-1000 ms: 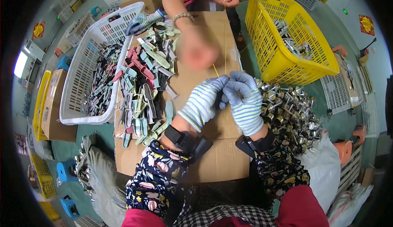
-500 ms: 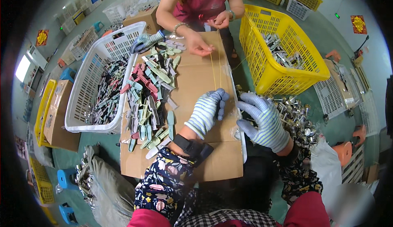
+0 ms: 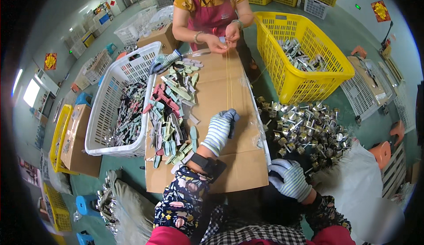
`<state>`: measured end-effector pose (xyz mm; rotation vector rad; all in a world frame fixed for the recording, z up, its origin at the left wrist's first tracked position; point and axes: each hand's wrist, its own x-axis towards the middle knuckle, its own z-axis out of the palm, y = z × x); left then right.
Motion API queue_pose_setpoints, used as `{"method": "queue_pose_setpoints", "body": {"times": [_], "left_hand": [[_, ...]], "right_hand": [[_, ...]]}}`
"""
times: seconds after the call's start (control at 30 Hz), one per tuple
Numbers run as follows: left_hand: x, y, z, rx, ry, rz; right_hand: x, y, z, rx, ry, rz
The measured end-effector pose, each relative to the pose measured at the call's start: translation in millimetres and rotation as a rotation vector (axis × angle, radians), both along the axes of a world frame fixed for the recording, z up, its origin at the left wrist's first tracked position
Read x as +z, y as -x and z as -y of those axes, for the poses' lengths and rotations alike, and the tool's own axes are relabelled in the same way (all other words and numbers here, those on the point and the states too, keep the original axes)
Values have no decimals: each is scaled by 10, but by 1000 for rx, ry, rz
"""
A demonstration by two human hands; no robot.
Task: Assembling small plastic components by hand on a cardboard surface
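Observation:
My left hand [image 3: 221,129], in a striped glove, is closed on the near end of thin yellowish cords [image 3: 229,79]. The cords run straight along the cardboard tabletop [image 3: 212,174] to the hands of a person [image 3: 223,41] at the far end, who pinches the other end. My right hand [image 3: 289,178], also gloved, is off the table's right edge above my lap. It sits next to a heap of shiny metal parts [image 3: 304,130], and I see nothing in it. Many coloured flat pieces [image 3: 170,112] lie on the left of the table.
A white basket [image 3: 108,99] with dark pieces stands at the left of the table. At the right is a yellow basket [image 3: 304,81] holding metal parts. A white sack [image 3: 362,187] lies at lower right, and cardboard boxes and crates stand around.
My right hand left the spot beside my left hand and dropped down to the right, off the table. The other person's hands drew back to the far end, stretching the cords.

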<state>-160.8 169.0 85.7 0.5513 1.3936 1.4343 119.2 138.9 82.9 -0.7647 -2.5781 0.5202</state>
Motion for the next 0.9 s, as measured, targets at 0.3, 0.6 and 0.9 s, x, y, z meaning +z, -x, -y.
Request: {"method": "queue_pose_setpoints", "body": {"times": [0.3,0.6,0.9], "left_hand": [[-123,59,53,38,-4,42],[-319,-32,153,72,93,11],[-351,-44,237,52,99,77]], "right_hand": [[-41,4,-82,-1,126,-220],[-87,9,-88,-9,213,-296],[-84,-9,-83,-25,217,-309]]}}
